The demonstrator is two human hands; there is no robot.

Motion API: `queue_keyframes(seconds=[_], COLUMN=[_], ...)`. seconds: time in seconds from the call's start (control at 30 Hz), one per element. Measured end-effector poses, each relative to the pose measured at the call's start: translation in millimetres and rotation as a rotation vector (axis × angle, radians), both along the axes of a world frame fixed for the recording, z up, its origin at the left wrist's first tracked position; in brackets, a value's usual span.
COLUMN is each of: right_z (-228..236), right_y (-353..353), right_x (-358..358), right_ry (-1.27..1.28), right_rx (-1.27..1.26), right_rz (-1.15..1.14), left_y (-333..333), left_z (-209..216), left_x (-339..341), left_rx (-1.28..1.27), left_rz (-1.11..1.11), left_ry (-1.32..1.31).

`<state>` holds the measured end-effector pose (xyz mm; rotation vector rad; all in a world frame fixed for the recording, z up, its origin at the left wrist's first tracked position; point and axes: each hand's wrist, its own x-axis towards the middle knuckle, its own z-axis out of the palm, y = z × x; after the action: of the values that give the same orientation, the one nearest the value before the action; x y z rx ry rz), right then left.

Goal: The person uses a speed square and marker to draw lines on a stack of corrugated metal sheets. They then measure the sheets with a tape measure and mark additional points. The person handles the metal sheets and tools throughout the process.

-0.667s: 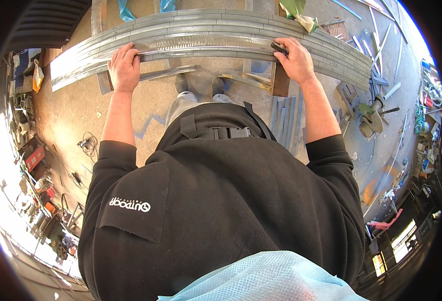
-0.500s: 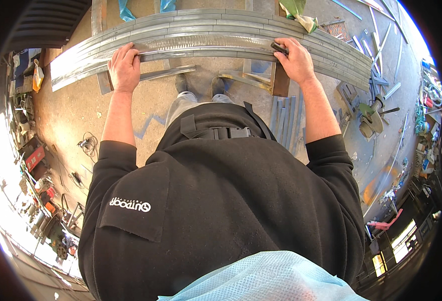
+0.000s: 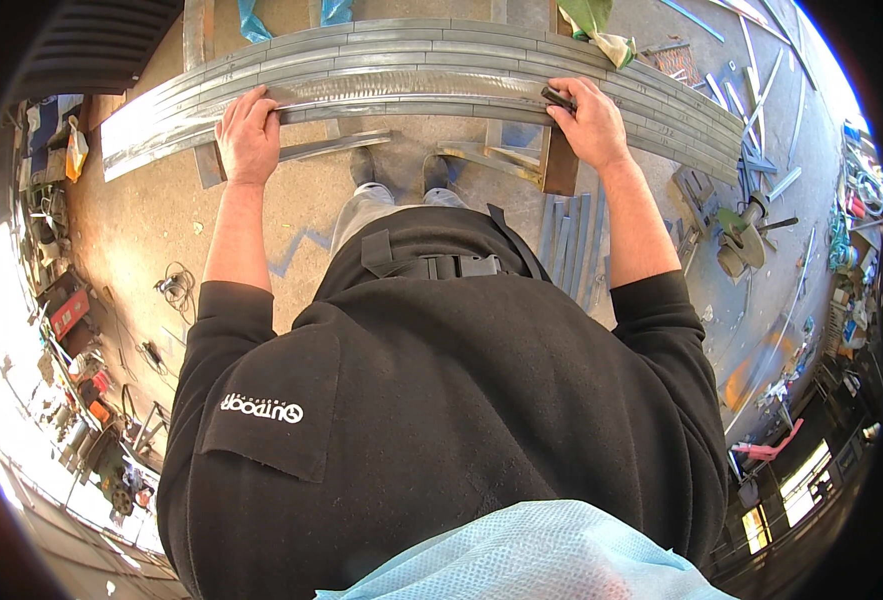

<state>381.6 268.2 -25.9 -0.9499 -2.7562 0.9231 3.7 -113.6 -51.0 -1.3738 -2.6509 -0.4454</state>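
Several long grey metal bars (image 3: 381,47) lie side by side before me, with dark seams between them. One nearer bar (image 3: 401,84) has a brighter, ground-looking surface in its middle. My left hand (image 3: 249,135) is closed over the near bars at the left, fingers on top and thumb at the near side. At the right, my right hand (image 3: 591,125) pinches a short black pen-like object (image 3: 558,98) between thumb and fingers. That hand rests against the near bars, and its lower fingers are partly hidden.
Rusty-brown supports (image 3: 560,165) carry the bars. Loose metal lengths (image 3: 569,240) lie on the floor at my right, near a grinder-like machine (image 3: 741,240). A coiled cable (image 3: 175,288) is on the floor at left. Green cloth (image 3: 589,18) hangs over the far edge.
My right hand has shifted very slightly, and the black object is turned a little. The left hand and the bars stay in place.
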Motion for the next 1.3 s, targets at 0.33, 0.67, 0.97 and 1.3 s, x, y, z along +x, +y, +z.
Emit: queue_keyframes(seconds=[0.33, 0.67, 0.97, 1.3], right_z=[-0.5, -1.4, -0.5, 5.5], right_y=[-1.0, -2.7, -2.9, -5.3], right_x=[0.4, 1.4, 2.1, 0.1], right_ry=[0.008, 0.043, 0.065, 0.025], right_rx=[-0.007, -0.043, -0.023, -0.076], right_rz=[-0.016, -0.035, -0.017, -0.055], left_y=[-1.5, -2.0, -2.7, -3.5], left_z=[-2.2, 0.0, 2.9, 6.3], left_x=[-2.4, 0.1, 0.6, 0.1], left_rx=[0.043, 0.014, 0.019, 0.034], left_rz=[-0.029, -0.014, -0.019, -0.047], left_ry=[0.001, -0.006, -0.029, -0.042])
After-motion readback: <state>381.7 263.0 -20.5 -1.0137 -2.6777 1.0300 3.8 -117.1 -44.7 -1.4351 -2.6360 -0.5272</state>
